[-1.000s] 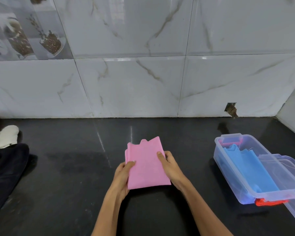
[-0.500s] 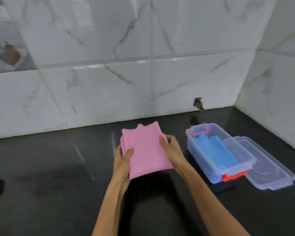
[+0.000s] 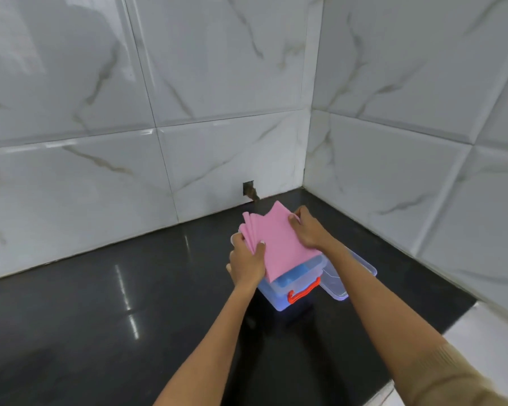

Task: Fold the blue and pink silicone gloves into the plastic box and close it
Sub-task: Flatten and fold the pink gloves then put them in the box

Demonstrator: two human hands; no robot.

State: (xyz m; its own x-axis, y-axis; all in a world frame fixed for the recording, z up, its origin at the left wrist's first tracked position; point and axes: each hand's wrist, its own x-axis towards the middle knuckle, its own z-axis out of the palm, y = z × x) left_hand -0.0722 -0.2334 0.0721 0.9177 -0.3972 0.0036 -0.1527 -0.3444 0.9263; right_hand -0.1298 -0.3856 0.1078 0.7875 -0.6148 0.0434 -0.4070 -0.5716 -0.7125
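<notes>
A person's two bare hands hold a folded pink glove (image 3: 279, 241) directly over an open clear plastic box (image 3: 294, 284) sitting on a black surface (image 3: 100, 303). The left hand (image 3: 247, 259) pinches its seven o'clock edge and the right hand (image 3: 308, 230) pinches its one o'clock edge. The glove's long axis runs from eleven to five o'clock, matching the box beneath, where a blue glove (image 3: 298, 271) already lies. The loose lid (image 3: 349, 273) rests just beside the box at three o'clock, nearer the right hand.
</notes>
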